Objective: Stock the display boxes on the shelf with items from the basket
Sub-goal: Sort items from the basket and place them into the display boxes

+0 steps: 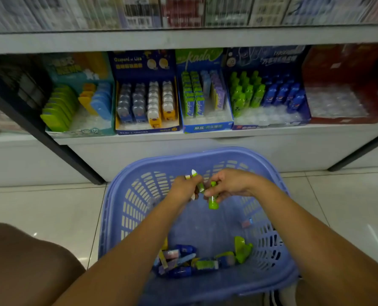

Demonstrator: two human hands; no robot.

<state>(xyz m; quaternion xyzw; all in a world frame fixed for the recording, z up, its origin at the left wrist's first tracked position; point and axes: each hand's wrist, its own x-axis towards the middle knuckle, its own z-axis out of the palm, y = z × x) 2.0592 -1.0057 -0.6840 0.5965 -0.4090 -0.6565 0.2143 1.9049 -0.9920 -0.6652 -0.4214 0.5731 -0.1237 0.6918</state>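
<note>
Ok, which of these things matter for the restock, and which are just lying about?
Job: basket; loose stock in it; green bottle in right hand; white-tipped green pieces in left hand; shelf display boxes, including the bottle box.
Lying about: blurred packs on the upper shelf; floor tiles; person's knee.

The light is soft and even. Things on the top shelf (pixel 117 40) look smeared and blurry. The floor (pixel 40 206) shines a little, and the edges bend.

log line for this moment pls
stage: picking over basket | left hand: grips small items | right hand: grips green bottle
</note>
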